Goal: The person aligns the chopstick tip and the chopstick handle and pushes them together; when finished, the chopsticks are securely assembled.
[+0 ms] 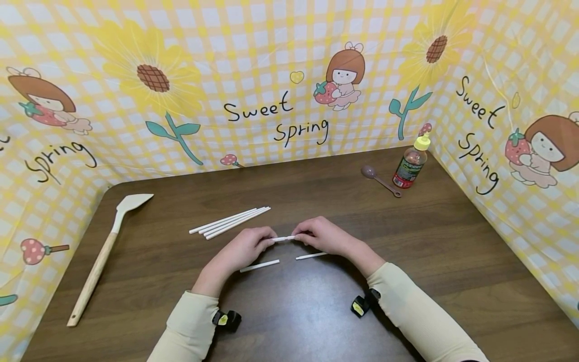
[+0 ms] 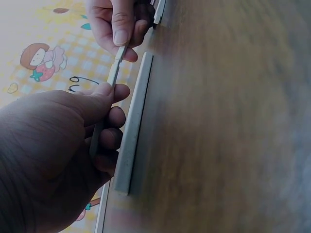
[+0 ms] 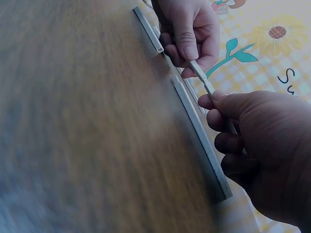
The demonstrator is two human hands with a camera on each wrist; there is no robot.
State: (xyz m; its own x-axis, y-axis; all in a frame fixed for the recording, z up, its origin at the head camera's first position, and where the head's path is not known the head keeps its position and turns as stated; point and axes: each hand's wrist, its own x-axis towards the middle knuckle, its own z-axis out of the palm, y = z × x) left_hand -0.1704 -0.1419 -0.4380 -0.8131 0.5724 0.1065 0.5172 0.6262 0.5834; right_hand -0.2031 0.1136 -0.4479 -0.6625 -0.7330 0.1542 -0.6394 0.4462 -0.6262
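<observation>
Between thumb and fingers, my left hand (image 1: 244, 247) pinches a slim white stick (image 2: 113, 74). My right hand (image 1: 329, 237) pinches a white stick (image 3: 198, 71) facing it, and the two meet end to end just above the table. A narrower step shows where they meet; whether they are joined or one piece I cannot tell. On the table just in front of the left hand lies a short white stick (image 1: 260, 266). Another short stick (image 1: 311, 256), with a thinner tip, lies partly hidden under the right hand.
Several longer white sticks (image 1: 230, 221) lie fanned together behind the left hand. A spatula (image 1: 103, 259) with a wooden handle lies at the left. At the back right are a brownish spoon (image 1: 382, 181) and a yellow-capped bottle (image 1: 409, 168). Patterned cloth (image 1: 258, 60) walls the table's back and sides.
</observation>
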